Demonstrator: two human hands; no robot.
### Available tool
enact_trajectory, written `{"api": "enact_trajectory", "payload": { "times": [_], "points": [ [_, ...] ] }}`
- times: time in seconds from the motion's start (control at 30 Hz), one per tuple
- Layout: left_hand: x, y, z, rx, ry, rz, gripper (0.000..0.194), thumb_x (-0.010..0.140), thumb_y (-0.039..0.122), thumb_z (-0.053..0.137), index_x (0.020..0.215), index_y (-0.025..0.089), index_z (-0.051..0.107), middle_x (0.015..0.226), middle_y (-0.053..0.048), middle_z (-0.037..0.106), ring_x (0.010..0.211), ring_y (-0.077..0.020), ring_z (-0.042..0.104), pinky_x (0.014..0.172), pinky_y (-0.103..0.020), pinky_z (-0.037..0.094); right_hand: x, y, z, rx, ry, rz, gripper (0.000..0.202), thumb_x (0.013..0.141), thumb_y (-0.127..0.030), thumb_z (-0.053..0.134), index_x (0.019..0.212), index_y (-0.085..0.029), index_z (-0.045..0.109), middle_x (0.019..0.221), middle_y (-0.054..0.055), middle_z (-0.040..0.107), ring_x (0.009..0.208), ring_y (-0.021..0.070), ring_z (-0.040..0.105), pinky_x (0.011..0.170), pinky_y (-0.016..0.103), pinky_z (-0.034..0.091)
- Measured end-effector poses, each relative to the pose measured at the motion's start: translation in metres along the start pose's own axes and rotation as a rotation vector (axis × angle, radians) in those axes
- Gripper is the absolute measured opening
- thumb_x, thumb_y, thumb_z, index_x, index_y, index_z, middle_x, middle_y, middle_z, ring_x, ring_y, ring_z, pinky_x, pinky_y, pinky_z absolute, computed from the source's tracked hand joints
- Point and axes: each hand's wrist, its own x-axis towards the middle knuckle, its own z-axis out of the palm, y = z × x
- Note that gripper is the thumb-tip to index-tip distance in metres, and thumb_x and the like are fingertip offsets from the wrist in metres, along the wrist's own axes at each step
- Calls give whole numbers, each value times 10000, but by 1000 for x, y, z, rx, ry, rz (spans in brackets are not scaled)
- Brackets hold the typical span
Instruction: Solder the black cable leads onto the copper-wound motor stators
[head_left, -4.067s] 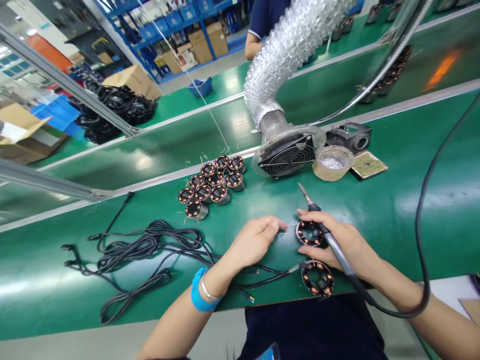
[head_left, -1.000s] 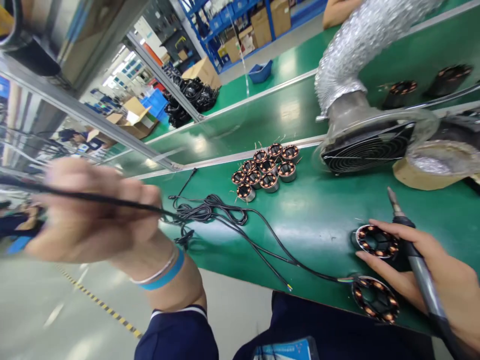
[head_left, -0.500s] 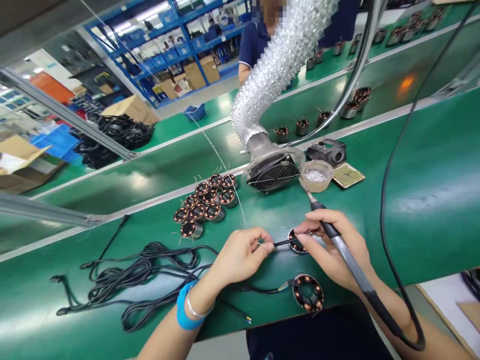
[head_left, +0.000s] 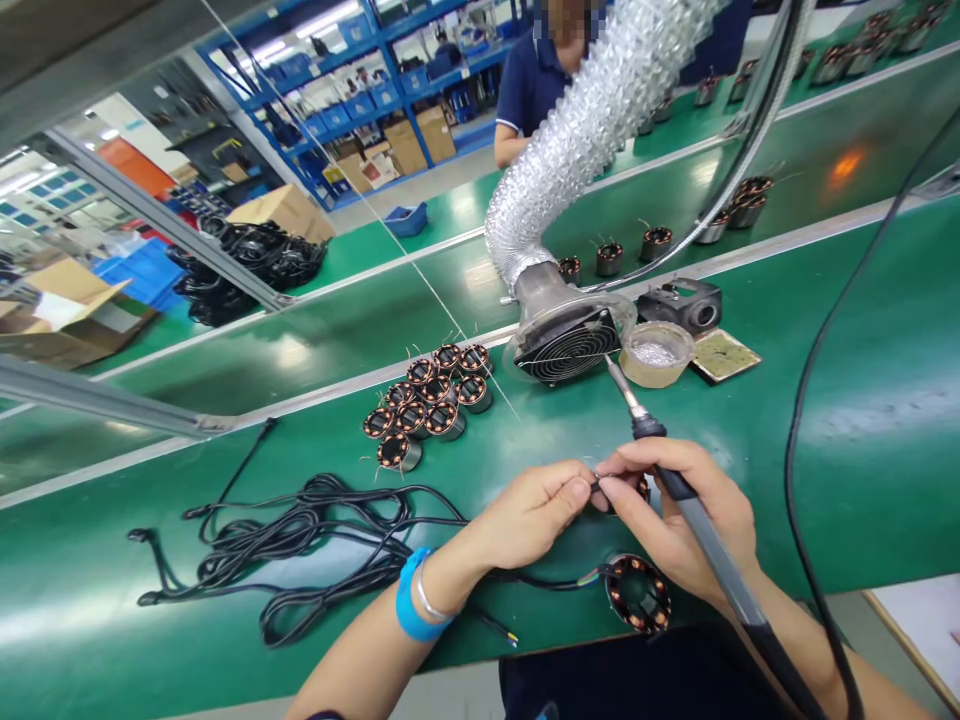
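My left hand point(head_left: 536, 515) is closed in a pinch on a short length of thin black cable point(head_left: 595, 487), mostly hidden by the fingers. Its fingertips meet those of my right hand point(head_left: 697, 500), which also holds a soldering iron point(head_left: 709, 545) across the palm. The iron's tip points away from me, close to the fan grille. Behind my right fingers a copper-wound motor stator point(head_left: 626, 500) is partly covered. Nearer to me lies another stator point(head_left: 637, 594), with coloured wires of a black cable at its left side.
Several stators point(head_left: 442, 420) stand grouped behind my left hand. Coiled black cables point(head_left: 315, 540) lie at left. A fume hose point(head_left: 540, 195) leads to a fan point(head_left: 574, 350), beside a solder tub point(head_left: 656, 355) and yellowish pad point(head_left: 724, 357). A person sits across the bench.
My left hand has moved right until its fingertips touch my right ones, so the black cable between them is now mostly hidden. The right hand keeps the soldering iron. The view has shifted slightly.
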Motion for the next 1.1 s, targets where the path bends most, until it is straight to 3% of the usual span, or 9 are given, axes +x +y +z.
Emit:
{"api": "enact_trajectory", "payload": {
  "times": [0.1, 0.3, 0.43, 0.5, 0.57, 0.77, 0.93, 1.1],
  "points": [
    [1, -2, 4, 13, 48, 42, 448, 984, 568, 410, 831, 159, 511, 640, 49, 441, 511, -65, 354, 506, -221, 280, 0, 0, 4, -51, 1, 31, 284, 840, -151, 709, 1086, -247, 604, 918, -3, 723, 731, 116, 704, 714, 221, 610],
    [0, -6, 18, 53, 274, 129, 365, 1004, 500, 420, 838, 180, 478, 610, 53, 475, 588, -95, 419, 617, -237, 343, 2, -8, 10, -97, 31, 134, 262, 860, -211, 684, 1099, -237, 581, 817, -12, 680, 652, 119, 665, 622, 227, 601],
    [2, -11, 22, -111, 364, 122, 367, 982, 547, 435, 907, 191, 480, 615, 70, 384, 556, -94, 349, 559, -224, 314, -5, -15, 21, -156, 73, 139, 253, 865, -208, 672, 1093, -239, 567, 788, -21, 672, 593, 110, 651, 576, 216, 593],
    [3, -12, 20, -217, 354, 82, 397, 961, 597, 431, 937, 202, 460, 617, 81, 316, 517, -90, 280, 494, -220, 255, -10, -18, 25, -160, 57, 144, 274, 868, -210, 680, 1110, -242, 555, 795, -22, 685, 586, 108, 657, 567, 208, 589],
    [4, -11, 15, -187, 328, 42, 395, 965, 595, 417, 907, 204, 445, 648, 73, 316, 524, -89, 268, 486, -223, 244, -14, -19, 25, -178, 11, 118, 273, 877, -210, 675, 1118, -247, 553, 806, -18, 685, 602, 114, 661, 581, 223, 588],
    [-3, 4, 0, 315, 183, -11, 312, 1017, 426, 358, 849, 192, 478, 763, 21, 497, 710, -131, 445, 674, -256, 378, -3, -15, 3, -303, -122, -35, 358, 859, -218, 691, 1192, -230, 559, 912, 28, 658, 729, 156, 624, 686, 315, 565],
    [-6, 8, 2, 388, 123, 4, 257, 1017, 351, 363, 1070, 193, 559, 982, -41, 643, 870, -179, 574, 798, -304, 430, 18, -8, -1, -217, -298, -200, 300, 909, -110, 583, 1172, -252, 567, 893, 18, 674, 767, 160, 629, 680, 299, 553],
    [-5, 16, -2, 529, 147, 18, 215, 976, 328, 465, 852, 187, 569, 806, 0, 617, 748, -153, 539, 699, -274, 388, 29, 7, -7, -170, -342, -141, 321, 900, -110, 581, 1187, -252, 556, 859, 2, 673, 767, 151, 658, 699, 286, 564]
  ]
}}
